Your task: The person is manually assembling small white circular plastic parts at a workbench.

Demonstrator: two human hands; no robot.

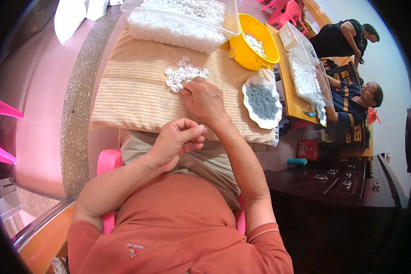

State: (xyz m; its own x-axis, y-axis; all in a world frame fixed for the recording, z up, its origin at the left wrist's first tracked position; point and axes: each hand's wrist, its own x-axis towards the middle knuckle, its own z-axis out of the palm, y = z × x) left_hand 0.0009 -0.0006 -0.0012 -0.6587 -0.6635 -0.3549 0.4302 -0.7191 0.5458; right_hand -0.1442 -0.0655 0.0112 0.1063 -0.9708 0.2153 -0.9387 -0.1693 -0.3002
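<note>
Beige ribbed cloth [137,93] | far edge: clear plastic tub [233,23], yellow basin [269,45] | right side: scalloped white dish [266,124] | near edge: left hand [179,139], thumb against fingers, contents unclear | middle: right hand [204,101], fingers bent onto white two-holed ovals [185,73], grip unclear | near-right corner: dark lettering [276,138]

shirt [169,228]: printed word [135,245], emblem [132,252] | white strip [275,130] beside cloth [137,86]: dark letters [276,137]
</note>
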